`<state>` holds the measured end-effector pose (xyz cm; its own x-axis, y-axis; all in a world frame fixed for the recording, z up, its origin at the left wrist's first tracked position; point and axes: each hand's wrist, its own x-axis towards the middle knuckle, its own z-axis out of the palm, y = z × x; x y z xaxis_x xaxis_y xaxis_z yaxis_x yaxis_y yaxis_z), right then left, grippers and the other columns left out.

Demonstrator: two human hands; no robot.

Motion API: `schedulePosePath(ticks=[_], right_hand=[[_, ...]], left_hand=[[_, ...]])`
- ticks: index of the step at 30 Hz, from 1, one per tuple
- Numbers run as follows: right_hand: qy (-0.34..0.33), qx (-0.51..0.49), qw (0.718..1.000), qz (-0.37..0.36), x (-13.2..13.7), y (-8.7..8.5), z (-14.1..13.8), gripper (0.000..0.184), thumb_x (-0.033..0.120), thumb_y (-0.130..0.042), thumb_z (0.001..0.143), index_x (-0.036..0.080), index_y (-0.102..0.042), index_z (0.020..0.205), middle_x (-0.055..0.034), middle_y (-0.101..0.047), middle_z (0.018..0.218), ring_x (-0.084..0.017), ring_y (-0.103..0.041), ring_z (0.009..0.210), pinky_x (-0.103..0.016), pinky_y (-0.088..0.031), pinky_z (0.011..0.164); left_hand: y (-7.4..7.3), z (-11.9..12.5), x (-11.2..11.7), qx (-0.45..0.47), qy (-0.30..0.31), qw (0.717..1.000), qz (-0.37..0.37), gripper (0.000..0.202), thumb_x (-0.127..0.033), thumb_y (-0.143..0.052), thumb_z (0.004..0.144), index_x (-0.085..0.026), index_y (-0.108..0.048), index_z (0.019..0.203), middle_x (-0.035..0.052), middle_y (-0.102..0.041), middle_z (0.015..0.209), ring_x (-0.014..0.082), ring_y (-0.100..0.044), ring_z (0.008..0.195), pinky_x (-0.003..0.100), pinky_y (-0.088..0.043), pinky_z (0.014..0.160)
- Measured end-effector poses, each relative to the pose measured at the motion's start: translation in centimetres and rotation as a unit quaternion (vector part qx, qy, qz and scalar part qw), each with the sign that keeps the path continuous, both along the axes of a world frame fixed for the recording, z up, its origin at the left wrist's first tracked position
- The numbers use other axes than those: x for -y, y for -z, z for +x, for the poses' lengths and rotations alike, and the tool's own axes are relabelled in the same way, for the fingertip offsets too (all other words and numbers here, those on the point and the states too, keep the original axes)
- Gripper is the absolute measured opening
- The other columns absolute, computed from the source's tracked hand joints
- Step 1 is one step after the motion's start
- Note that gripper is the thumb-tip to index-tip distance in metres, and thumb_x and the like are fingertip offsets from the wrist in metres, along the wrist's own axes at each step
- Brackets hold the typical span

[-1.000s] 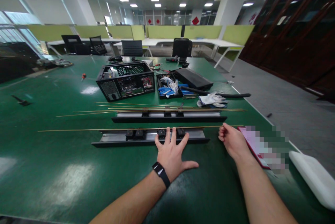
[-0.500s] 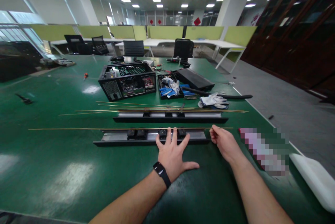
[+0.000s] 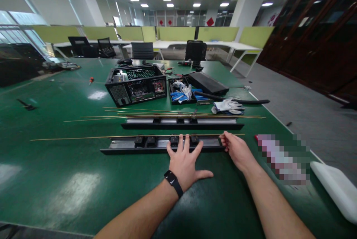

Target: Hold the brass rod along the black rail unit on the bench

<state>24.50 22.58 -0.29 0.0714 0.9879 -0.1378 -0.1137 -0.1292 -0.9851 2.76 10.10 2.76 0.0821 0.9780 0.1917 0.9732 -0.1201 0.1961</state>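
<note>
an open computer case [image 3: 136,84], a tray [image 3: 169,92], white gloves [image 3: 227,107] and a black hose [image 3: 251,101] lie farther back.

Bare forearms, black watch [image 3: 173,181] on wrist of left hand [image 3: 186,162]

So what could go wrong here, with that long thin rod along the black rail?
The thin brass rod is pinched only near its right end by the right hand, with its long left part lying free past the near rail, so it might bend or swing off line. The left hand only presses flat on the rail, so the rail could slide on the smooth green table.
</note>
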Motion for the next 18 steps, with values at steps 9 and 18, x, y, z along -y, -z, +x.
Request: schedulePosePath(ticks=[9,18], right_hand=[[-0.002,-0.051,0.998,-0.022,0.4,-1.1,-0.3,0.039,0.051,-0.09,0.07,0.02,-0.068,0.074,-0.0016,-0.058,0.067,-0.012,-0.046,0.056,-0.024,-0.033,0.043],[-0.018,-0.066,0.997,-0.027,0.4,-1.8,-0.2,0.041,0.05,-0.091,0.067,0.021,-0.061,0.066,-0.0002,-0.054,0.065,-0.011,-0.044,0.055,-0.023,-0.033,0.043]], left_hand=[[0.1,0.0,0.1,0.0,0.004,1.0,0.015,0.105,-0.098,-0.055,0.071,-0.046,-0.037,0.161,0.0168,-0.033,0.172,0.048,-0.026,0.157,0.085,-0.021,0.113],[0.1,-0.1,0.0,0.007,0.006,1.0,0.01,0.108,-0.099,-0.054,0.069,-0.047,-0.036,0.162,0.0165,-0.033,0.173,0.049,-0.024,0.157,0.085,-0.019,0.113]])
